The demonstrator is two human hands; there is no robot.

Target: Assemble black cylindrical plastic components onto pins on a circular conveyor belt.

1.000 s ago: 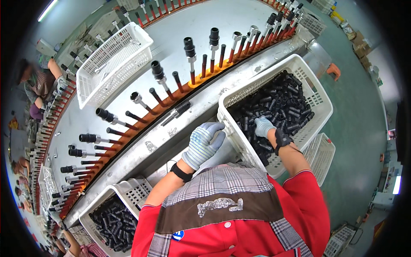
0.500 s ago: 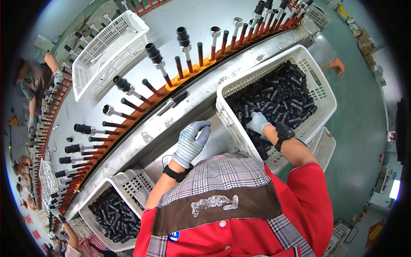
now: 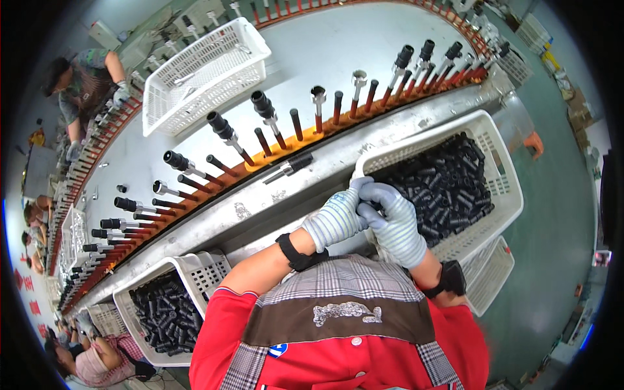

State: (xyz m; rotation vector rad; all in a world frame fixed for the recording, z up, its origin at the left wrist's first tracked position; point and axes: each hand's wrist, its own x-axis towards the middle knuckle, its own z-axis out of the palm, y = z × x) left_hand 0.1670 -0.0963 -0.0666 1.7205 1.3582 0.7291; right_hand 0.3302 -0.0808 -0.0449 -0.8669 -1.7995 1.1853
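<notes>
My left hand (image 3: 336, 220) and my right hand (image 3: 394, 224), both in striped grey-white work gloves, meet in front of my apron. Their fingers are bent and pressed together; what they hold, if anything, is hidden between them. Just beyond my right hand stands a white plastic basket (image 3: 511, 170) heaped with short black ribbed sleeves (image 3: 448, 188). Past my hands runs a metal ledge (image 3: 257, 203), on which a loose black-and-silver fitting (image 3: 290, 168) lies. A curved orange rail (image 3: 244, 170) behind it carries upright posts, several topped with black-and-silver fittings (image 3: 224, 130).
A second basket (image 3: 122, 311) of black parts stands at the lower left. On the pale table behind the rail sits a white crate (image 3: 153, 107) with a few metal pieces. Co-workers are at the far left, one (image 3: 91, 84) across the table. An empty-looking basket (image 3: 497, 276) is below right.
My right hand has come out of the basket of black sleeves and moved left to meet my left hand. The left hand has shifted right. The whole view has turned slightly.
</notes>
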